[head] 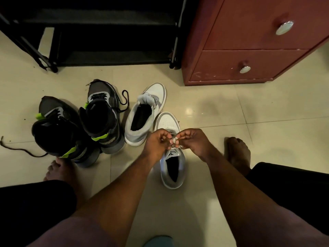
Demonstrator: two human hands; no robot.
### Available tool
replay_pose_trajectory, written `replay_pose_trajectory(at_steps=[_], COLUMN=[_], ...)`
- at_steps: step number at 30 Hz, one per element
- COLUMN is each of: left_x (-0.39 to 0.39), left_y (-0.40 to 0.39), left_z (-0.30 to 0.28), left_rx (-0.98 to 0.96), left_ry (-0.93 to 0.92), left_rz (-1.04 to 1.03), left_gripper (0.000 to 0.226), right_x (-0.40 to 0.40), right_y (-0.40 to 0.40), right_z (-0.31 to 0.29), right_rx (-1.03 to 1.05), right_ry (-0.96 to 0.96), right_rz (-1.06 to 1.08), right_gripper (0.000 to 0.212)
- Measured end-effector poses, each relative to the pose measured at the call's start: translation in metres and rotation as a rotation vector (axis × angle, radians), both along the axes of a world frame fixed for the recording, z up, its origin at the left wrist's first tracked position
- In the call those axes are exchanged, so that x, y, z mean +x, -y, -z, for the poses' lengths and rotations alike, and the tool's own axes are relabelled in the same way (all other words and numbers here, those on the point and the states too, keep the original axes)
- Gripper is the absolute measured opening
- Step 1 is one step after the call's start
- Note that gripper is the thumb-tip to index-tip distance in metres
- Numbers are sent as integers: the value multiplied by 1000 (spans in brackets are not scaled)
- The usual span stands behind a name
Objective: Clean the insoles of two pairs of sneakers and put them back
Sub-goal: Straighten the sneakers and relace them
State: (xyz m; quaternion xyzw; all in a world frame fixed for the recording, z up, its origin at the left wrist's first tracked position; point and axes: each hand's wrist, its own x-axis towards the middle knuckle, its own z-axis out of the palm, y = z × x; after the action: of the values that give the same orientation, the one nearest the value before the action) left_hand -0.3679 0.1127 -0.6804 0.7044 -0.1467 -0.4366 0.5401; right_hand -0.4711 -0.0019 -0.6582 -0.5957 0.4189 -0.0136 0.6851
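floor: pale tiles | on it: dark sneakers, grey-white sneakers, cabinet

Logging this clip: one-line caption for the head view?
Both hands pinch the laces of a white sneaker beside three others.

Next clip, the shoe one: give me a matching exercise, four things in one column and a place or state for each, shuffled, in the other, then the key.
Things
1. near white-and-grey sneaker
2. far white-and-grey sneaker
3. black-and-green sneakers
4. red-brown drawer cabinet

Places or states
A. stand side by side, left of the white pair, laces loose on the floor
B. stands against the black rack, top right
C. under both hands, which pinch its laces
D. stands untouched between the dark pair and the other white shoe

Pairs: 1-C, 2-D, 3-A, 4-B
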Motion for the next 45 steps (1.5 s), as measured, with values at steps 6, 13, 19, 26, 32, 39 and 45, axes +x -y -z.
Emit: replay_pose_trajectory(at_steps=[6,13,19,26,32,39,45], left_x=[-5,-12,-11,0,-5,-8,-11], left_y=[8,5,14,24,14,-3,-17], left_z=[-3,-10,-2,-3,-6,2,6], left_rx=[16,-38,132,166,6,9,-9], left_ry=[-111,-120,-259,-303,-195,-53,46], left_rz=[-145,-178,-413,-502,-283,-90,-17], left_gripper=[38,16,24,12,18,39,14], right_x=[-1,1,8,11,25,10,12], right_y=[-6,-12,-19,-12,3,-2,-12], right_z=[4,14,14,-3,-8,-6,-4], right_rx=[-30,-106,-147,-904,-432,144,115], right_ry=[54,66,110,18,-252,-204,-116], right_rz=[65,198,154,-595,-508,-28,177], right_gripper=[21,24,29,28,34,33,32])
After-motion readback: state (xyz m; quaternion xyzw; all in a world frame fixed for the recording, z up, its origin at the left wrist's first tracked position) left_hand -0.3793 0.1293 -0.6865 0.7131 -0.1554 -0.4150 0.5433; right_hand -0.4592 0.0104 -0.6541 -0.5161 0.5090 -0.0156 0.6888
